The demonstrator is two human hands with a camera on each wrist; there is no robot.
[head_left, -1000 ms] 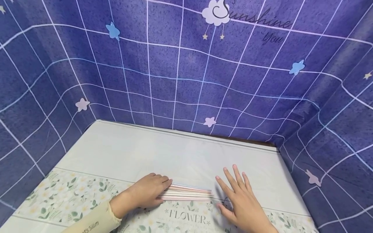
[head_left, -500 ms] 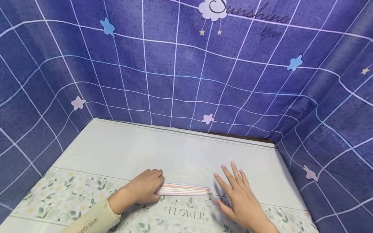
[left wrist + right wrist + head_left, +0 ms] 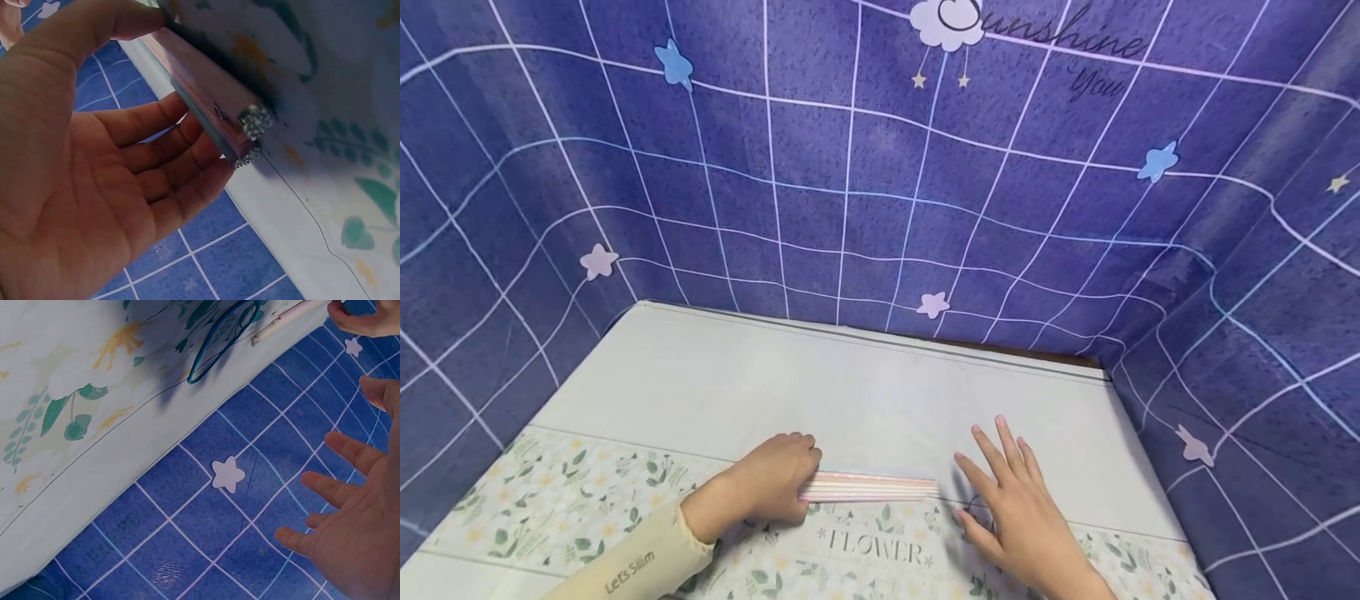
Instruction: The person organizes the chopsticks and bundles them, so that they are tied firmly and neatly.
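Near the front of the table in the head view lies a bundle of slim pastel sticks, pencil-like in shape. My left hand grips its left end, thumb on the near side and fingers on the far side. Glittery ends of the sticks show beside the left hand's fingers in the left wrist view. My right hand is spread to the right of the bundle, apart from it and holding nothing. One pink stick is partly visible in the right wrist view.
A thin blue loop lies near the bundle's right end. The table cover is white with a floral band and the printed word FLOWER. A blue gridded curtain with stars stands behind the table and along both sides.
The sticks lie closer together and more parallel than a second ago. My left hand has shifted slightly left, and the whole view has drifted a little. The right hand stays spread.
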